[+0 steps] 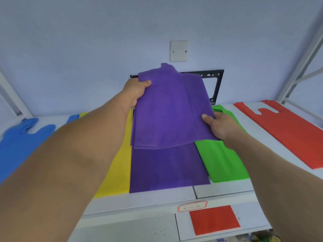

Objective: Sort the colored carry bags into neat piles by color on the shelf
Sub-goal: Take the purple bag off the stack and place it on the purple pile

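Observation:
I hold a purple carry bag (pixel 169 109) in the air above the purple pile (pixel 167 170) on the white shelf (pixel 145 199). My left hand (pixel 136 91) grips its far left corner, and my right hand (pixel 218 124) pinches its right edge. To the left of the purple pile lies a yellow pile (pixel 118 172), partly hidden under my left forearm. Blue bags (pixel 19 144) lie at the far left. A green pile (pixel 223 161) sits to the right of the purple one, and a red pile (pixel 286 131) lies at the far right.
A red bag (pixel 215 220) lies on the lower shelf at the front right, under a small label (pixel 192 206). A black metal bracket (pixel 216 82) and a white wall plate (pixel 178 51) are on the wall behind. White shelf posts (pixel 304 55) rise at the right.

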